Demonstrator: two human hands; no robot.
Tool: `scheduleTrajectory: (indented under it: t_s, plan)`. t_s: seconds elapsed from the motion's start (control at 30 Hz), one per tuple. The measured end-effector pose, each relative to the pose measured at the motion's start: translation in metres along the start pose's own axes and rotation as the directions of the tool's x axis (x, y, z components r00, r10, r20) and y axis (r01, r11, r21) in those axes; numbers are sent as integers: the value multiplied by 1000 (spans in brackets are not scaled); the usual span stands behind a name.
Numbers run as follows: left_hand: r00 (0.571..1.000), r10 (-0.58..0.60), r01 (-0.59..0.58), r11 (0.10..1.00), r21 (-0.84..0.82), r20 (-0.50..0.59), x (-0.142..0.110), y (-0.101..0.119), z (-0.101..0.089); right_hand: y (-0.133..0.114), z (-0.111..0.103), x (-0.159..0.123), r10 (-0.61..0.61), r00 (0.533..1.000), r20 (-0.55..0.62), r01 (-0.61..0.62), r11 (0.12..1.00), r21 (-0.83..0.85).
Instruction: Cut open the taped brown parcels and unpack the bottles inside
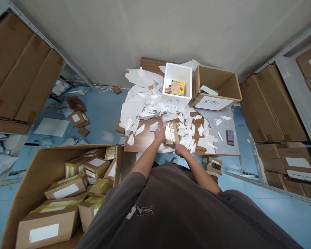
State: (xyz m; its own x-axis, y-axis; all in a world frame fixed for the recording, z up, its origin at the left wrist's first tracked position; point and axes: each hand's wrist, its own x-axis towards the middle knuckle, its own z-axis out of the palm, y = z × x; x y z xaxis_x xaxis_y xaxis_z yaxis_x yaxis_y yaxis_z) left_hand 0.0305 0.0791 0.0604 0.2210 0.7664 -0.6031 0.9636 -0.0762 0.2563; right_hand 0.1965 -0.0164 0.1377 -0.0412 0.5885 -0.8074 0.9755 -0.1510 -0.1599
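Observation:
A small cardboard box (174, 129) wrapped in shiny tape lies on the wooden table, near its front edge. My left hand (160, 134) grips the box along its left side, the fingers on its edge. At the box's near right corner, my right hand (180, 149) is closed; whatever is inside the fingers is too small and hidden to make out. Torn white paper scraps (186, 131) lie all around the box.
Behind stand a white foam bin (176, 102) holding small boxes and an open cardboard carton (216, 86). A phone (230, 137) lies at the right. A large carton (28, 180) of taped parcels stands front left. Shelves with boxes (277, 103) flank both sides.

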Motion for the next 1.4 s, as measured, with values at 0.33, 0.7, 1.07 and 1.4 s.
scheduleTrajectory:
  t_s: [0.33, 0.7, 1.07, 1.4]
  plan:
    - [995, -99, 99, 995, -25, -26, -13, 15, 12, 97, 36, 23, 124, 899, -421, 64, 911, 406]
    - [925, -380, 380, 919, 103, -17, -43, 38, 39, 64, 36, 122, 143, 887, -439, 176, 774, 608]
    - [979, 206, -201, 958, 206, -1, -44, 35, 29, 54, 6, 125, -54, 931, -361, 187, 920, 344]
    - [969, 233, -213, 957, 195, -82, -43, 18, 41, 57, 2, 107, -47, 902, -430, 228, 895, 382]
